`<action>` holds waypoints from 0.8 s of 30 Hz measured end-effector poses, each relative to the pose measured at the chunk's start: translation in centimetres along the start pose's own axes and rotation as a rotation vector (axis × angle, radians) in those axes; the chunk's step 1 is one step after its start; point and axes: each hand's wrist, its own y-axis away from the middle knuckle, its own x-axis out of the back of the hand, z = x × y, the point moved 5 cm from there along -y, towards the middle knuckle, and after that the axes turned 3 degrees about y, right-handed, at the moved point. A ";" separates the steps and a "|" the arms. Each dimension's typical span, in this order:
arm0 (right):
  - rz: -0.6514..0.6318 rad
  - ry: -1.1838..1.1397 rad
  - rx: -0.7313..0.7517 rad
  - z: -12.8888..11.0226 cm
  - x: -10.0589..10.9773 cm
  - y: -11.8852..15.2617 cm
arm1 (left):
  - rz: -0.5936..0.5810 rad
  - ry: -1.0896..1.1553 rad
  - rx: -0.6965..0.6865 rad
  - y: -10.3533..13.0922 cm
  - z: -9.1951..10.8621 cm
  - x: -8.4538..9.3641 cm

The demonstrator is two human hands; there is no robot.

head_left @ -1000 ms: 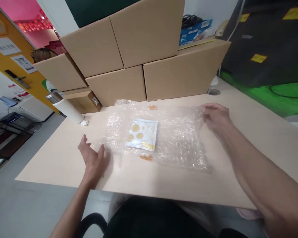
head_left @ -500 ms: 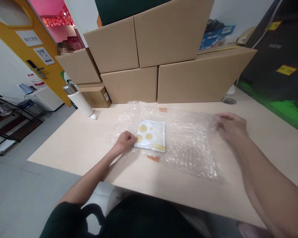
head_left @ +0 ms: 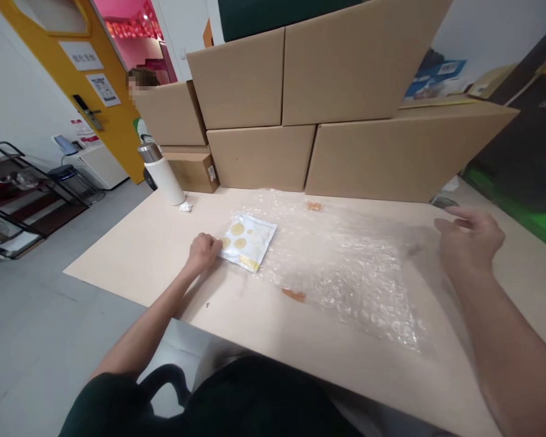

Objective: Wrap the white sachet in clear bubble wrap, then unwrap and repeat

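Observation:
My left hand (head_left: 204, 252) is closed on the left edge of a flat white packet (head_left: 252, 243) with yellow dots and a yellow strip near one corner. The packet lies tilted over the left part of a sheet of clear bubble wrap (head_left: 346, 267), which is spread across the tabletop. Beyond the wrap's right end, my right hand (head_left: 473, 240) hovers over the table, thumb and fingers apart, with nothing visible in it. Pieces of orange tape (head_left: 293, 295) show at the wrap's near and far edges.
Cardboard boxes (head_left: 261, 158) are stacked along the back of the wooden table (head_left: 131, 255). At the back left stands a white bottle (head_left: 166, 179) with a metal cap, a crumpled white scrap (head_left: 186, 207) beside it. Behind is a black shelf cart (head_left: 31, 200).
My right hand has let go of the bubble wrap's right edge and moved away to the right. My left hand has drawn the packet leftward over the wrap, turning it. The view has shifted.

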 end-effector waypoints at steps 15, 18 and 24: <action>-1.284 -0.133 0.935 -24.5 -7.1 23.4 | 0.063 0.036 0.087 -0.4 -1.7 0.4; -1.417 0.038 0.902 -25.3 -8.7 25.2 | 0.054 0.175 0.100 -0.5 -2.4 0.4; -1.433 -0.011 0.684 -25.4 -8.9 25.8 | -0.029 0.542 0.047 0.4 -0.8 1.3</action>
